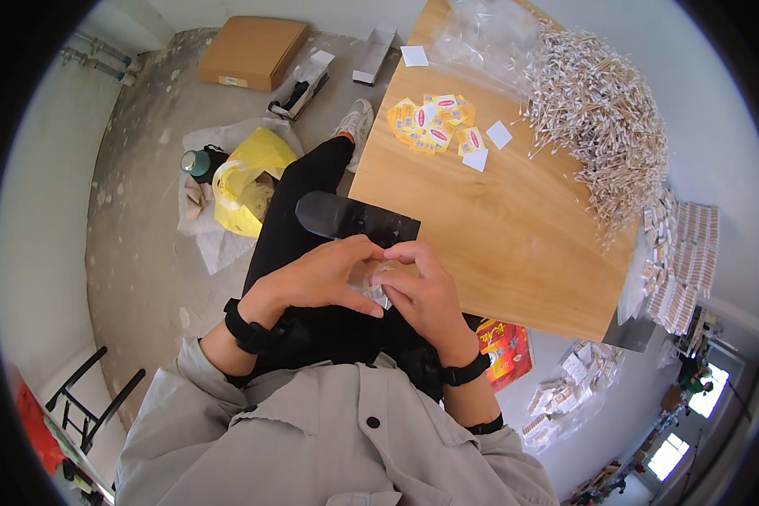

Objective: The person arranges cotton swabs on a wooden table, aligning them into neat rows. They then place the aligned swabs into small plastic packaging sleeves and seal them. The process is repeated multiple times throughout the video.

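Observation:
Over my lap, just off the table's near left corner, both hands meet around a small clear plastic bag. My left hand curls around its left side, thumb below and fingers above. Pinched fingers of my right hand grip its right edge. Part of the bag is hidden by my fingers, and its contents are too unclear to make out. On the wooden table lie yellow printed cards and white square cards. A large heap of cotton swabs covers the far right side.
A black strip juts from the table corner near my hands. Clear plastic bags lie at the table's far end. Packed swab bundles are stacked beyond its right edge. On the floor sit a yellow bag and a cardboard box.

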Demonstrator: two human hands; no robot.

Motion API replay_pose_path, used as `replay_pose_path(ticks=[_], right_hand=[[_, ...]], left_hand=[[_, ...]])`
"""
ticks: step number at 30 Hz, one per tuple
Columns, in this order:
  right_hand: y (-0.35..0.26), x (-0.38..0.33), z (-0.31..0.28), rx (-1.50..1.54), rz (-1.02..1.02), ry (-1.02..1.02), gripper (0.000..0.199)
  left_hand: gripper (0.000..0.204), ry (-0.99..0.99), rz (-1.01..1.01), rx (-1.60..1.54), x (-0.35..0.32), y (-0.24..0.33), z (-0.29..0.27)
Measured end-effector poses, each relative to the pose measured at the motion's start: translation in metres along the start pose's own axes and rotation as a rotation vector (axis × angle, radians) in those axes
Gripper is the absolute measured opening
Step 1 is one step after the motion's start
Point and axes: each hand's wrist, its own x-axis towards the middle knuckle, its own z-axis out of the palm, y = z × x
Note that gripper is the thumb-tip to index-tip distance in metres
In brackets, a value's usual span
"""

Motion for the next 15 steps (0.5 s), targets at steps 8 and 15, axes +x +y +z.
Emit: replay_pose_path(ticks=[8, 15], right_hand=[[0.0, -0.002, 0.001, 0.094, 0.065, -0.077, 0.019], [-0.005, -0.003, -0.001, 0.134, 0.126, -0.143, 0.019]], left_hand=[[0.063, -0.039, -0.057, -0.338, -0.005, -0.017, 0.003], [0.064, -0.095, -0.076, -0.468, -0.009, -0.014, 0.0]])
